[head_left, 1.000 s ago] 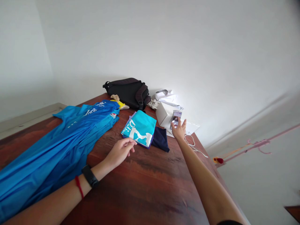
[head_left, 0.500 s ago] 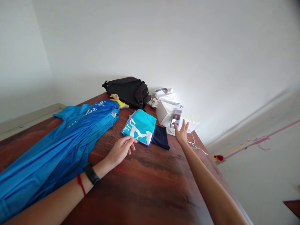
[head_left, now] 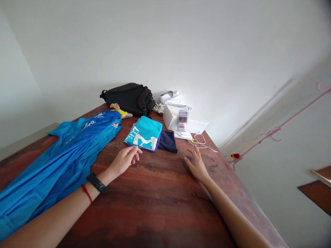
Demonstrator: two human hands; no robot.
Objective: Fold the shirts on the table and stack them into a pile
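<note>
My left hand (head_left: 124,161), with a black band and a red cord at its wrist, is loosely closed with nothing visible in it. It rests just in front of a folded turquoise shirt (head_left: 148,126) with white print, which lies on purple cloth. Partly under that pile is a folded navy cloth (head_left: 167,141). My right hand (head_left: 198,166) is open, fingers spread, over the wooden table to the right of the navy cloth. On the left, a long blue shirt (head_left: 85,148) with white lettering is spread out.
Behind the folded pile lies a black backpack (head_left: 126,98), with a yellow and beige item (head_left: 120,111) in front. A phone (head_left: 181,126), partly blurred, stands against a white box (head_left: 169,117). A white cable (head_left: 204,145) curls near the table's right edge. A pink rack (head_left: 278,129) stands beyond.
My right hand has drawn back toward me, away from the phone and box. My left hand keeps its loosely closed pose near the turquoise shirt. The whole view has shifted slightly.
</note>
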